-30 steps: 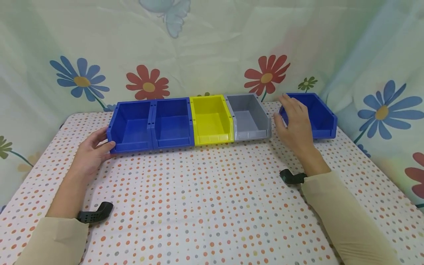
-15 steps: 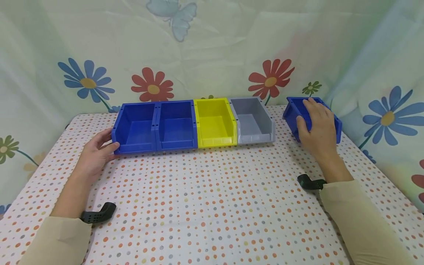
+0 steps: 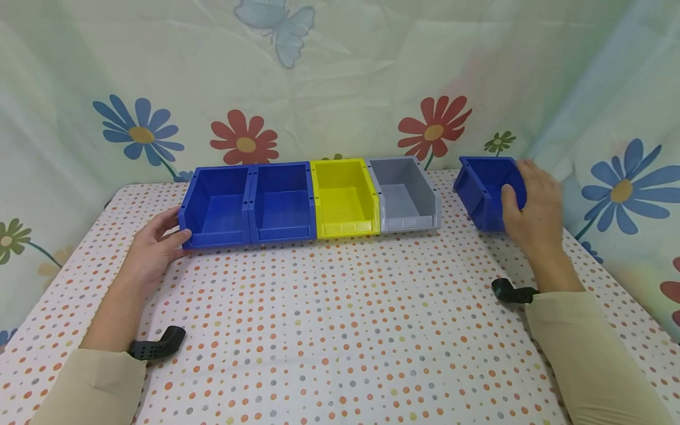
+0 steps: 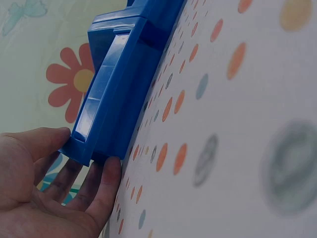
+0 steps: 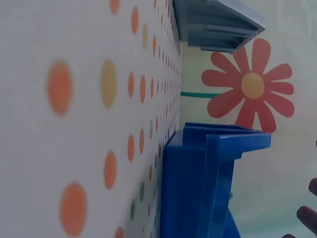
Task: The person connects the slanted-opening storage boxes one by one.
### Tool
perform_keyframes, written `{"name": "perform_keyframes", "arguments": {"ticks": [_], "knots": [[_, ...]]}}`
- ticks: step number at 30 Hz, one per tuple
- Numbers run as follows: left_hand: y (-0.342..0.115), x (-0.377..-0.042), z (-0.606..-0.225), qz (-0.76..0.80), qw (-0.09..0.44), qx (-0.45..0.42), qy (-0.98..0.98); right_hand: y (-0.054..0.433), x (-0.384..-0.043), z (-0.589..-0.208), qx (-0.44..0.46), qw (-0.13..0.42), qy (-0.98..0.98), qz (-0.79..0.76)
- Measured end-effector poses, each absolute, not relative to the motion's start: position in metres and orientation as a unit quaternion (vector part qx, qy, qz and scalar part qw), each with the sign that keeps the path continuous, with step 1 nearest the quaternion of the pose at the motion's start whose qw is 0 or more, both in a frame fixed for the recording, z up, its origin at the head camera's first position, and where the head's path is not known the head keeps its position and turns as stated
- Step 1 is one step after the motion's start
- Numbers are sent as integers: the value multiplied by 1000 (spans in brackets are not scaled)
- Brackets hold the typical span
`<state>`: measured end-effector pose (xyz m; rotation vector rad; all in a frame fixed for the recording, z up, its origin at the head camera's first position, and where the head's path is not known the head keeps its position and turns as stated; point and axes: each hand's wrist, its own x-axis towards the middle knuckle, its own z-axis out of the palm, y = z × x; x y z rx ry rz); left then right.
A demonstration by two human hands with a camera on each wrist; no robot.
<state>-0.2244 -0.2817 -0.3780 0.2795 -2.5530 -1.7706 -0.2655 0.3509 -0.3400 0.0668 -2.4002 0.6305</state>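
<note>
Two blue storage bins, a yellow bin [image 3: 345,200] and a grey bin [image 3: 402,198] stand side by side in a row. My left hand [image 3: 153,247] touches the outer corner of the leftmost blue bin [image 3: 218,206]. In the left wrist view, its thumb rests at the front rim and its other fingers are spread against the side. A separate blue bin [image 3: 480,203] stands to the right, past a gap from the grey one. My right hand [image 3: 536,215] is over its right side, thumb extended, hiding that wall. In the right wrist view, fingertips [image 5: 308,218] show apart from this bin [image 5: 190,183].
A white cloth with coloured dots covers the table [image 3: 319,330]. Behind the bins hangs a flower-printed curtain [image 3: 340,88], which also runs along both sides. Black wrist mounts [image 3: 159,343] sit on both forearms.
My right hand has moved right, from the separate bin's left side across to its right side. The head view has shifted slightly. My left hand stays at the leftmost bin's corner.
</note>
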Motion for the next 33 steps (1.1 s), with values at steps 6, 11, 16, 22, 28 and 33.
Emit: {"name": "perform_keyframes", "arguments": {"ticks": [6,11,16,22,28,33], "knots": [[-281,-225,-379,-568,13,89,-818,364,-267,-344,2,325,-913,247],[-281,-226,-379,-567,13,90,-819,375,-266,-348,-27,319,-912,257],[-280,-226,-378,-566,13,92,-819,385,-266,-351,-52,310,-907,281],[-280,-225,-378,-565,14,96,-820,393,-268,-355,-94,263,-905,321],[-280,-225,-378,-565,16,97,-819,398,-270,-357,-116,197,-915,331],[-279,-224,-378,-564,20,95,-820,401,-270,-358,-125,180,-912,346]]}}
